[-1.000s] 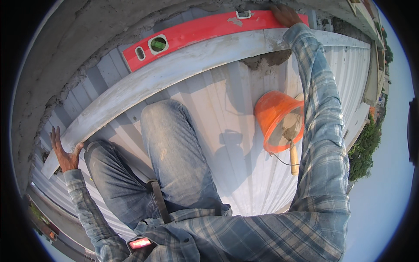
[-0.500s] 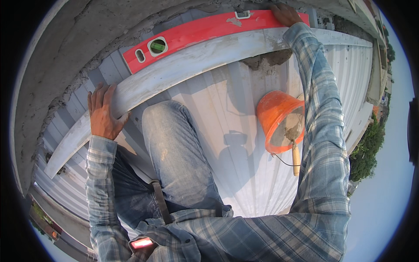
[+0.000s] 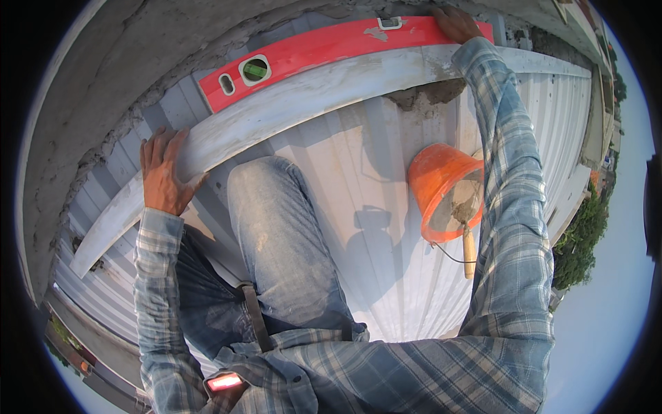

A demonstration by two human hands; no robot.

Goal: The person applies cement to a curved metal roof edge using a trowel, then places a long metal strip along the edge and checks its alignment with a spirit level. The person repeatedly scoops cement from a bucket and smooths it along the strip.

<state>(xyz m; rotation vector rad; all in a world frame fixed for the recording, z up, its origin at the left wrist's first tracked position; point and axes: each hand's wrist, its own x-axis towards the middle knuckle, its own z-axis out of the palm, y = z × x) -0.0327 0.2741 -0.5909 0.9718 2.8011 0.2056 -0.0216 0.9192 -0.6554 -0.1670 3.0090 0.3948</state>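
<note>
A long pale straightedge bar (image 3: 310,96) lies across the ribbed metal sheeting in front of me. My left hand (image 3: 164,172) grips it near its left end, fingers reaching over the far edge and thumb at the near side. Along the bar's far side rests a red spirit level (image 3: 317,52) with a green vial showing near its left end. At the level's right end my right hand (image 3: 458,26) holds its far edge, with the fingertips partly hidden.
An orange bucket (image 3: 431,179) of grey mortar tilts beside my right forearm, a wooden-handled trowel (image 3: 469,252) in it. Brown mortar (image 3: 431,95) sits under the bar. A rough concrete wall (image 3: 89,90) curves along the far left. Trees (image 3: 583,241) and sky lie beyond the right edge.
The level and my right hand have shifted very slightly to the right. My left hand stays on the bar, and the view itself has moved a little.
</note>
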